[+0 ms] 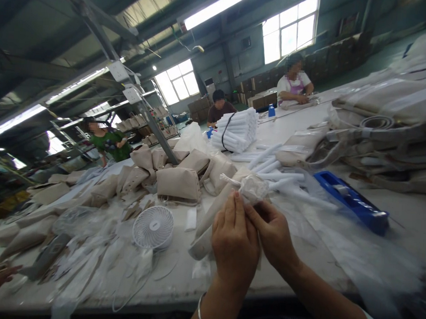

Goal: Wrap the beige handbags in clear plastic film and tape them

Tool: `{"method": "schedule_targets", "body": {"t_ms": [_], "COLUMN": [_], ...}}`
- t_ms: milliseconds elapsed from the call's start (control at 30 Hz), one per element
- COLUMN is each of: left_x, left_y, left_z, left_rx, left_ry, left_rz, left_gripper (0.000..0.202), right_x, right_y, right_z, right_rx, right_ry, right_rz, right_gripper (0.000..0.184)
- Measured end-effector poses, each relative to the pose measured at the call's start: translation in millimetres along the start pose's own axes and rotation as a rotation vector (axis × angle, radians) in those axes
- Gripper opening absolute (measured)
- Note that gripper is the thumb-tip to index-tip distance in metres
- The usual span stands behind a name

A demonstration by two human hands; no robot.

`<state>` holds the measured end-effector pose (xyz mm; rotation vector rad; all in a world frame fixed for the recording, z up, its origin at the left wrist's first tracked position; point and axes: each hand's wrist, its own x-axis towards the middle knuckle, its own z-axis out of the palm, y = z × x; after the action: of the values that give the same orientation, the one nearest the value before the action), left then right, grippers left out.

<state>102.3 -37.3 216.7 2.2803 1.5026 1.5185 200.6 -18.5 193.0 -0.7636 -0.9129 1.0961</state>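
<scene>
Clear plastic between right hand and blue dispenser; fan at left.

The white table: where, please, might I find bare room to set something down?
A bare strip of white table runs between the black-banded bundle of white tubes and the strapped beige pile; another patch lies right of the long blue plastic object. The left is crowded with boxy beige bags and clear plastic film.

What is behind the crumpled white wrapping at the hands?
White tubes lie behind the white wrapping. What it, the left hand and the right hand cover cannot be seen.
</scene>
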Motion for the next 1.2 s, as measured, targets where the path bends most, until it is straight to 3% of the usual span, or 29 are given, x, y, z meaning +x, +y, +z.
{"method": "schedule_targets", "body": {"t_ms": [67, 167, 267, 400, 467, 567, 667, 767, 867, 1000, 1200], "left_x": [7.7, 24.0, 37.2, 37.6, 32.6, 25.4, 21.2, 19.0, 17.8, 17.7, 19.4], "left_y": [-3.1, -11.2, -18.0, -18.8, -19.5, -26.2, -35.1, -40.0, -41.2, -39.9, -36.5], "left_z": [-11.0, -25.7, -29.9, -23.1, -20.4, -20.0, -20.8, -19.9, -17.8, -17.0, -16.6], "left_rx": [-0.09, -0.254, -0.395, -0.465, -0.492, -0.514, -0.541, -0.573, -0.601, -0.594, -0.595], "left_ry": [-0.087, -0.252, -0.393, -0.388, -0.351, -0.294, -0.275, -0.262, -0.261, -0.245, -0.244], "left_rz": [-0.027, -0.179, -0.298, -0.366, -0.429, -0.523, -0.583, -0.607, -0.607, -0.624, -0.652], "left_gripper": [0.045, 0.035, 0.03, 0.031, 0.035, 0.043, 0.046, 0.047, 0.047, 0.049, 0.054], "right_x": [1.6, 4.9, 6.8, 6.7, 10.1, 23.0, 40.3, 56.1, 65.8, 68.1, 47.0], "right_y": [-0.9, -4.8, -11.9, -22.0, -23.1, -19.5, -16.0, -15.2, -14.1, -13.7, -31.8], "right_z": [-6.4, -14.0, -16.8, -24.5, -42.6, -104.2, -198.2, -283.4, -327.2, -331.7, -321.1], "right_rx": [0.014, 0.054, 0.03, -0.2, -0.386, -0.712, -1.084, -1.238, -1.056, -0.889, -0.688], "right_ry": [-0.032, -0.107, -0.175, -0.22, -0.225, -0.085, 0.263, 0.542, 0.612, 0.595, 0.614], "right_rz": [0.015, 0.033, 0.011, -0.086, -0.168, -0.286, -0.314, -0.084, 0.199, 0.271, 0.123], "right_gripper": [0.028, 0.032, 0.033, 0.028, 0.028, 0.028, 0.026, 0.023, 0.016, 0.02, 0.026]}}
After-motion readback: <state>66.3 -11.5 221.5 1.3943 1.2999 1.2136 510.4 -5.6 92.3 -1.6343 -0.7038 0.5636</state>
